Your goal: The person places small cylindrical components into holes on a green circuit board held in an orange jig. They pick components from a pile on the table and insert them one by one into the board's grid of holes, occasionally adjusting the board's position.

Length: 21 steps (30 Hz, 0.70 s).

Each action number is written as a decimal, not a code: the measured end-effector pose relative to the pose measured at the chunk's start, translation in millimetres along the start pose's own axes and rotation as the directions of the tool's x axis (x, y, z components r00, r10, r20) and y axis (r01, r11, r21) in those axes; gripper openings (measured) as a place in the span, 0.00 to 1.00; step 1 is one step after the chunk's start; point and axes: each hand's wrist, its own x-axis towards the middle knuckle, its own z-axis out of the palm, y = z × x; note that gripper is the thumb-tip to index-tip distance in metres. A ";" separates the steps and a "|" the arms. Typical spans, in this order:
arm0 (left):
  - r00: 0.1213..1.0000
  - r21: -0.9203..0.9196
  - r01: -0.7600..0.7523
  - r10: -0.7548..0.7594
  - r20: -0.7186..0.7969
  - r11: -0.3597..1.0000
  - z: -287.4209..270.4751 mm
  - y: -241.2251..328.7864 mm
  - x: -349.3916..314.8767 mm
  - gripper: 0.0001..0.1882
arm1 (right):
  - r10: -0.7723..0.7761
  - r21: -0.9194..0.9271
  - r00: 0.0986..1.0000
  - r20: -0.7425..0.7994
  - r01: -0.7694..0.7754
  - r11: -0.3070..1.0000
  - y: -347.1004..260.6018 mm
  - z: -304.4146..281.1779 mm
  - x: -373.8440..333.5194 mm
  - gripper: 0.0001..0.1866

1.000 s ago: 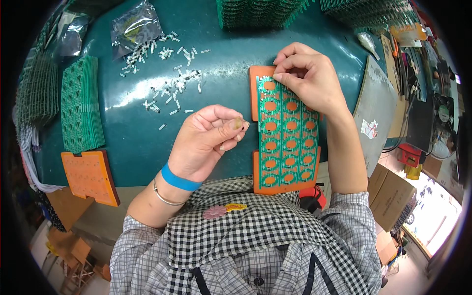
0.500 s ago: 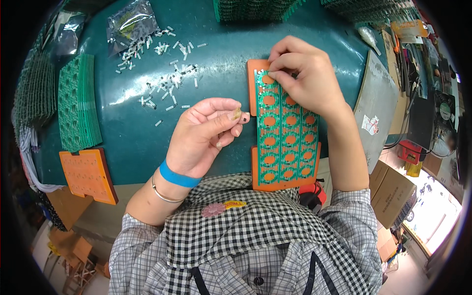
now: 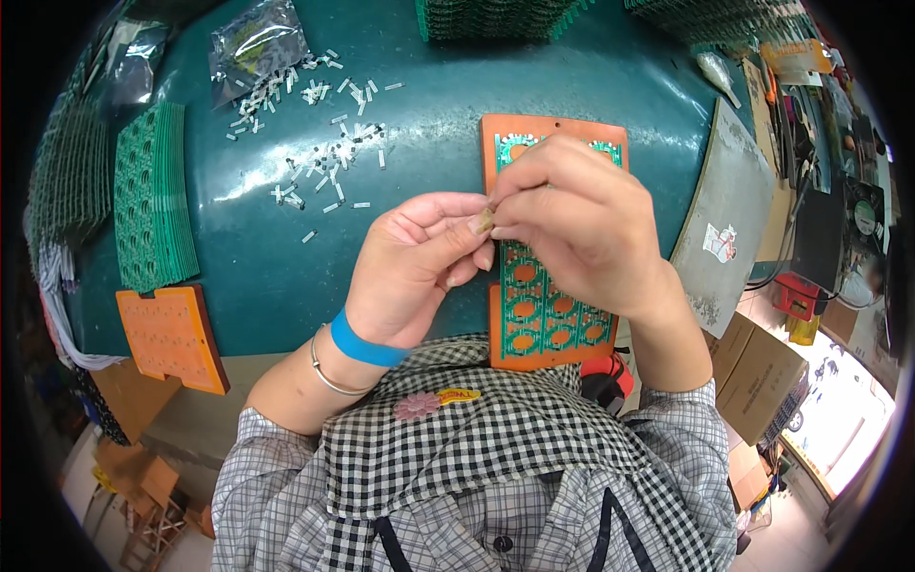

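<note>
My left hand (image 3: 405,262), with a blue band and a metal bangle at the wrist, is closed in a pinch. It grips a small dark electronic part, now mostly hidden by fingers. Against its fingertips, my right hand (image 3: 586,229) is pinched too; what its fingers hold, if anything, is hidden. Beneath the right hand lies a green circuit board panel (image 3: 543,310) with rows of ring-shaped cutouts, seated on an orange fixture (image 3: 596,131). Small white parts show along the panel's far end. The right hand covers the panel's middle.
Small white strips with dark ends (image 3: 334,157) lie scattered at the far left, beside a plastic bag (image 3: 257,48). Stacked green panels (image 3: 152,195) and another orange fixture (image 3: 167,334) are at left. More panels (image 3: 500,19) stand behind; a grey sheet (image 3: 715,229) lies right.
My right hand has come off the panel's far end toward me and left, meeting my left fingertips. My left hand has shifted slightly right. The panel's far end is more exposed.
</note>
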 end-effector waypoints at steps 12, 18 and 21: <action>1.000 0.002 -0.023 0.023 0.021 1.000 -13.6 12.0 -5.4 0.15 | 0.336 -0.211 0.941 -0.030 -0.335 0.919 30.3 -4.1 -18.9 0.04; 0.999 0.003 0.046 -0.046 0.005 0.999 -17.8 12.6 -6.8 0.17 | 0.328 -0.232 0.943 -0.052 -0.330 0.915 32.2 -1.8 -19.7 0.04; 0.992 0.091 -0.062 0.071 -0.100 0.994 -3.8 7.0 -6.4 0.19 | 0.315 -0.235 0.948 -0.051 -0.318 0.918 32.5 -2.3 -20.1 0.04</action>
